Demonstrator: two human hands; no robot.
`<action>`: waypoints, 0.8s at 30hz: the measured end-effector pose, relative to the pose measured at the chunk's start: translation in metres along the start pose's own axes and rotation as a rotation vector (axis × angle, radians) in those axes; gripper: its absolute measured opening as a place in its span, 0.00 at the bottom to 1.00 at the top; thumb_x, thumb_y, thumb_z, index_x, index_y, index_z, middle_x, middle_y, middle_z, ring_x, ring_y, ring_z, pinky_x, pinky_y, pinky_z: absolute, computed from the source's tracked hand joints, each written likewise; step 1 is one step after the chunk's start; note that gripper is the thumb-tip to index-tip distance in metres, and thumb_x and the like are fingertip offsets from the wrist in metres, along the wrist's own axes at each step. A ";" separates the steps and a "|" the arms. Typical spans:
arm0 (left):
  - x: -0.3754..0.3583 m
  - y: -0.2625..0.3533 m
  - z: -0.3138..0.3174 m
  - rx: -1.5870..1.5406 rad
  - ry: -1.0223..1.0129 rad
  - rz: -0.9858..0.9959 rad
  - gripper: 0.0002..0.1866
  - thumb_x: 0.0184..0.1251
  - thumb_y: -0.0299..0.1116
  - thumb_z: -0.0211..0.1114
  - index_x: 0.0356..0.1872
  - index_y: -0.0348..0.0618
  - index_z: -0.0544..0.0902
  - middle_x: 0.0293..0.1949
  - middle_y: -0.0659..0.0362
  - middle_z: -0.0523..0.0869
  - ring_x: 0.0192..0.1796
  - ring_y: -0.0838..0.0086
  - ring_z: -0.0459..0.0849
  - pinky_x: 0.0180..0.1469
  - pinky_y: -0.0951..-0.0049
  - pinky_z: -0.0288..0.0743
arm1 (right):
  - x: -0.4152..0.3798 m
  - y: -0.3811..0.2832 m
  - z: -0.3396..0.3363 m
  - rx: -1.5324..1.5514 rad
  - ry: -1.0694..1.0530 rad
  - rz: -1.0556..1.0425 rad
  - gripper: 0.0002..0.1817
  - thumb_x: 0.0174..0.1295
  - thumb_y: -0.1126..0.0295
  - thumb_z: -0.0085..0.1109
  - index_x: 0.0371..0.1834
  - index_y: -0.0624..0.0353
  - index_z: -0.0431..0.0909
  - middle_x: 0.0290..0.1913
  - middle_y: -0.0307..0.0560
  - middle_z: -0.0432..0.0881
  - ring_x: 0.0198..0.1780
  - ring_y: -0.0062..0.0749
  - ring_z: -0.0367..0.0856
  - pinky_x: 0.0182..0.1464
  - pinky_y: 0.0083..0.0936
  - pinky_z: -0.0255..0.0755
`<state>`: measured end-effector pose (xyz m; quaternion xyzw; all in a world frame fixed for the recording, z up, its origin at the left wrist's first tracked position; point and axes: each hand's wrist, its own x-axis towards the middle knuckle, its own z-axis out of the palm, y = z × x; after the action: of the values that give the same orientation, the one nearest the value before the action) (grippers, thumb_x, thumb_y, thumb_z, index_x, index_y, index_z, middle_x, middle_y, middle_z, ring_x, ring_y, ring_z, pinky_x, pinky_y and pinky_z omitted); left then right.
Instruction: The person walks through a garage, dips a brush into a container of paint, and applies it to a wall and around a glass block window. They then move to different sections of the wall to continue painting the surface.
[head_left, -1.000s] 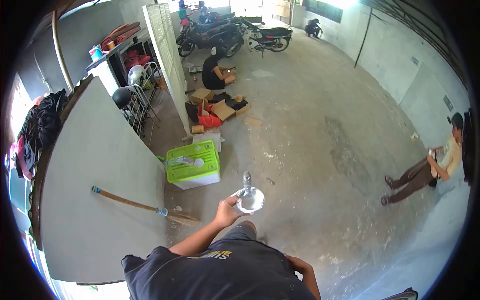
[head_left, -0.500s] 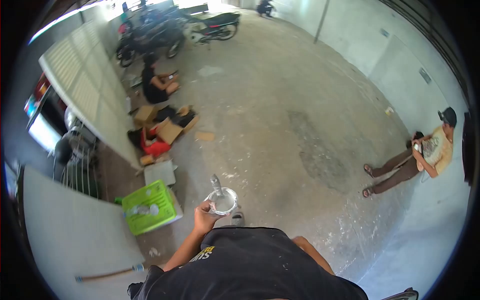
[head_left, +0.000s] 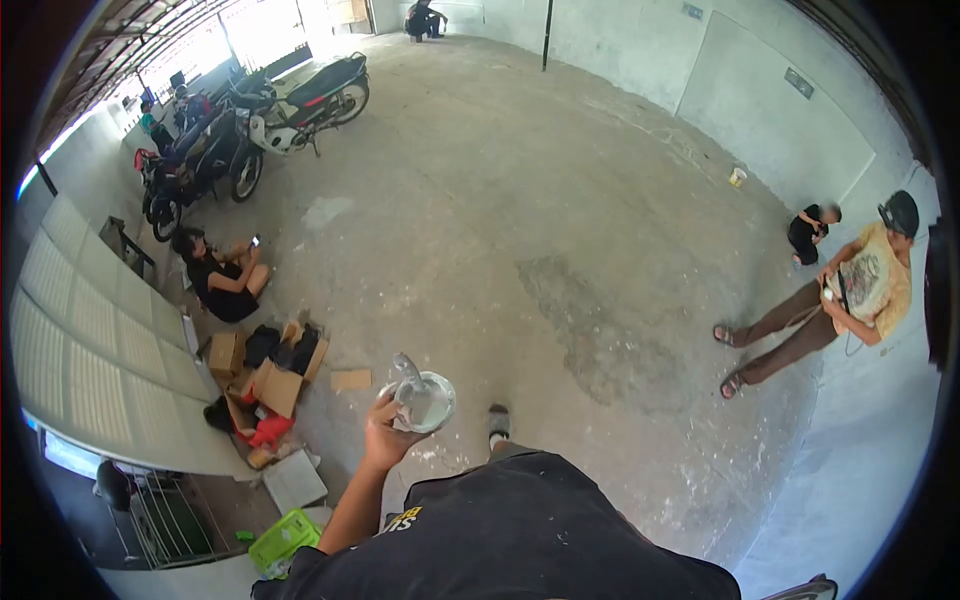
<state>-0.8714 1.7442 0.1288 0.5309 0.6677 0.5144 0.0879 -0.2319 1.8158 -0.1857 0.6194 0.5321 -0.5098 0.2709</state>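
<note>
My left hand (head_left: 384, 432) is wrapped round the left side of a round white tub (head_left: 434, 403), held in front of my body. Pale grey-white material lies inside the tub. A smeared tool handle (head_left: 406, 372) stands up from its left side, beside my fingers. My right hand is out of the picture, and the dark shirt (head_left: 500, 520) fills the bottom. One sandalled foot (head_left: 499, 420) shows on the floor just right of the tub.
Motorbikes (head_left: 250, 130) stand at the back left. One person (head_left: 222, 275) sits at left near open cardboard boxes (head_left: 275, 388) and a green crate (head_left: 284, 540). Another person (head_left: 860, 285) leans at the right wall, with a small crouching person (head_left: 812, 235) behind. A bucket (head_left: 738, 177) stands near that wall.
The view has turned right and moved forward, so boxes, crate and motorbikes sit further left. The tub, still in my left hand, is slightly further left. My right arm has dropped from sight.
</note>
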 end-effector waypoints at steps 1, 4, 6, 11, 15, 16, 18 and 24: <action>0.019 -0.013 0.007 0.019 0.014 -0.033 0.22 0.34 0.29 0.87 0.28 0.38 0.80 0.51 0.43 0.85 0.51 0.50 0.86 0.51 0.59 0.81 | 0.019 -0.023 -0.017 -0.026 -0.018 -0.025 0.25 0.59 0.67 0.61 0.63 0.48 0.78 0.49 0.54 0.86 0.48 0.53 0.86 0.50 0.43 0.80; 0.095 -0.046 0.017 0.061 0.042 -0.090 0.24 0.31 0.32 0.88 0.28 0.39 0.79 0.51 0.41 0.84 0.50 0.48 0.85 0.50 0.59 0.81 | 0.080 -0.121 -0.098 -0.129 -0.040 -0.116 0.24 0.59 0.66 0.61 0.62 0.49 0.78 0.48 0.54 0.87 0.47 0.53 0.86 0.50 0.43 0.81; 0.151 -0.046 0.015 0.078 0.057 -0.061 0.25 0.31 0.35 0.88 0.25 0.40 0.77 0.51 0.41 0.84 0.50 0.49 0.85 0.49 0.59 0.81 | 0.110 -0.200 -0.166 -0.211 -0.058 -0.148 0.24 0.59 0.66 0.62 0.62 0.49 0.79 0.48 0.54 0.87 0.46 0.53 0.86 0.49 0.43 0.81; 0.265 -0.113 0.028 0.208 0.229 -0.040 0.26 0.29 0.36 0.88 0.30 0.39 0.82 0.47 0.45 0.85 0.48 0.51 0.85 0.48 0.59 0.80 | 0.222 -0.416 -0.315 -1.195 0.171 -0.627 0.20 0.55 0.62 0.62 0.52 0.51 0.84 0.41 0.56 0.88 0.43 0.52 0.87 0.43 0.46 0.79; 0.344 -0.179 0.032 0.175 0.196 -0.137 0.25 0.28 0.31 0.87 0.22 0.42 0.75 0.50 0.39 0.85 0.54 0.45 0.84 0.54 0.57 0.78 | 0.235 -0.621 -0.357 -0.439 0.367 -0.446 0.17 0.60 0.59 0.62 0.48 0.54 0.87 0.41 0.57 0.88 0.41 0.50 0.88 0.43 0.39 0.78; 0.369 -0.198 0.029 0.173 0.196 -0.138 0.25 0.28 0.31 0.87 0.22 0.42 0.75 0.50 0.39 0.85 0.54 0.45 0.84 0.54 0.57 0.78 | 0.233 -0.671 -0.367 -0.294 0.357 -0.527 0.18 0.61 0.57 0.62 0.47 0.55 0.87 0.39 0.57 0.88 0.39 0.47 0.88 0.44 0.37 0.78; 0.423 -0.228 0.024 0.170 0.098 -0.166 0.26 0.25 0.35 0.88 0.23 0.43 0.76 0.49 0.40 0.85 0.54 0.47 0.84 0.52 0.57 0.79 | 0.236 -0.750 -0.385 -0.162 0.353 -0.608 0.19 0.63 0.54 0.62 0.46 0.57 0.88 0.38 0.56 0.89 0.38 0.44 0.87 0.44 0.35 0.77; 0.576 -0.299 0.008 0.344 -0.004 -0.124 0.29 0.28 0.42 0.87 0.33 0.39 0.83 0.47 0.42 0.84 0.48 0.48 0.84 0.47 0.56 0.81 | 0.270 -0.822 -0.451 -0.113 0.160 -0.461 0.20 0.64 0.53 0.63 0.39 0.62 0.87 0.32 0.47 0.87 0.32 0.32 0.83 0.39 0.31 0.76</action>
<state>-1.2935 2.2370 0.1387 0.4971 0.7770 0.3851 0.0287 -0.8693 2.5514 -0.1136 0.5038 0.7067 -0.4770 0.1384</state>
